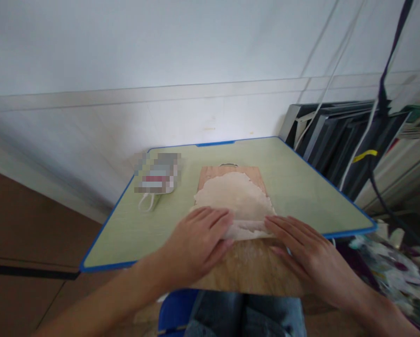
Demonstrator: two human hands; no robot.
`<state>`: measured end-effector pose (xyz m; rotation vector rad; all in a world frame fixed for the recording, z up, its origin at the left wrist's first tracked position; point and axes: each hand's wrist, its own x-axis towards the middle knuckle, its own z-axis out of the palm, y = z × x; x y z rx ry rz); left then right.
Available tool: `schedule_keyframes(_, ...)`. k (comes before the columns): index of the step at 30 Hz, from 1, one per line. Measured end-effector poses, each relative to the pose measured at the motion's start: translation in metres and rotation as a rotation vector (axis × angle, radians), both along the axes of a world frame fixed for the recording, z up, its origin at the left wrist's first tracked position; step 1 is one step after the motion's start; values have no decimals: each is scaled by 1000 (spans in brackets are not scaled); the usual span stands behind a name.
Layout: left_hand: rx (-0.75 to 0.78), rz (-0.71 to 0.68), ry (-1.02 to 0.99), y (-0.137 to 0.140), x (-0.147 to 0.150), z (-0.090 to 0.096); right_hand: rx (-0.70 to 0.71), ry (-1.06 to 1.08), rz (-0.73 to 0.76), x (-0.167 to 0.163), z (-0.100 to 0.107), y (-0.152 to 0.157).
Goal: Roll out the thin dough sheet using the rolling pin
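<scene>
A thin, flat sheet of pale dough (236, 192) with a ragged edge lies on a wooden cutting board (259, 267). Its near edge is folded over into a roll (250, 229). My left hand (205, 234) holds the left end of this roll, fingers together on top and thumb on the near side. At the right end, my right hand (301, 245) grips the roll in much the same way. The fingers of both hands hide the roll's two ends.
The board rests on a light green table (301, 187) with a blue rim and juts past its near edge. A blurred-out package (159, 173) with a white loop lies at the left. Dark flat panels (343, 135) lean beside the table, near hanging cables (383, 89).
</scene>
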<state>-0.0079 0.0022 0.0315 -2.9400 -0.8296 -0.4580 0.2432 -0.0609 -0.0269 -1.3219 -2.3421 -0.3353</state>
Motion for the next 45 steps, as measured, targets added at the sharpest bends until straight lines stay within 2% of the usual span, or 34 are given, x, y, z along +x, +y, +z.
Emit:
schedule_keyframes(3,-128,-74,135,42,6,7,-8,10,24,1,0,-2)
schedule_keyframes(7,-209,-188,298,93,25,1,23,20,28,-3,1,-6)
schedule_keyframes(10,-209,-254,385,113,40,-9,-5,39,36,-7,-1,-6)
schedule_keyframes(14,-207,-276,411,124,48,-20,-84,112,32,-12,-2,-1)
schedule_keyframes(21,-174,-279,406,124,46,-29,-194,155,41,-17,5,4)
schedule_keyframes(28,-159,-252,392,120,47,-28,-33,-51,157,-15,11,-5)
schedule_keyframes(32,-160,-206,365,115,42,-32,49,-33,204,-5,18,-18)
schedule_keyframes(36,-168,-210,351,96,35,-37,11,107,58,18,16,-33)
schedule_keyframes(40,-161,-211,300,69,33,-39,-45,360,-133,35,5,-39)
schedule_keyframes(45,-199,-213,252,48,32,-44,-119,554,-219,38,-6,-37)
